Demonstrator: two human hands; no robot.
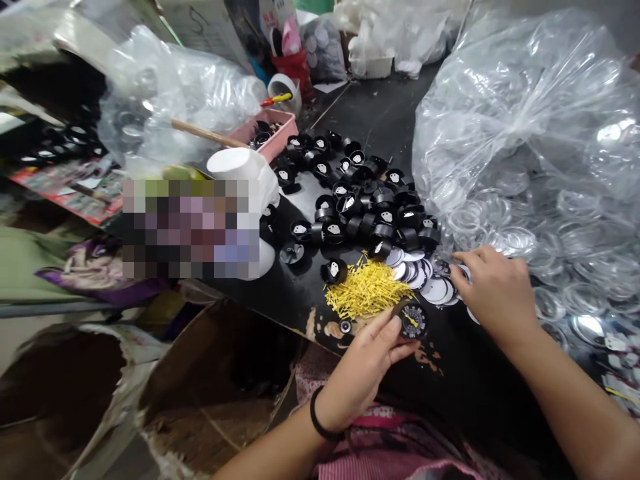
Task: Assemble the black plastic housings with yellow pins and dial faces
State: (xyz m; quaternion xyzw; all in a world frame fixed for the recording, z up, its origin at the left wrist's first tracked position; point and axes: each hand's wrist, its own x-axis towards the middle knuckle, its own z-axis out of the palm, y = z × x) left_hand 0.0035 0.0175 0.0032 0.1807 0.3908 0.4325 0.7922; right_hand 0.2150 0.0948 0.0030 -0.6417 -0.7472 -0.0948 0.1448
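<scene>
My left hand (373, 353) grips a small round dial gauge (414, 321) with a black case, a black face with pale markings and a yellow pointer, face up near the table edge. Beyond it lies a heap of yellow pointers (367, 287). My right hand (495, 293) is over the spread of round dial discs (436, 289), beside the clear covers. Its thumb and fingers are bent towards each other; whatever is between them, if anything, is too small or too clear to make out. Many black gauge cases (375, 200) are piled behind the pointers.
A large clear plastic bag (520, 120) with loose clear round covers (510, 240) fills the right side. At the back left stand a pink tray (283, 137) and a white cup (287, 90). A large open container (200, 400) stands below the table's left edge.
</scene>
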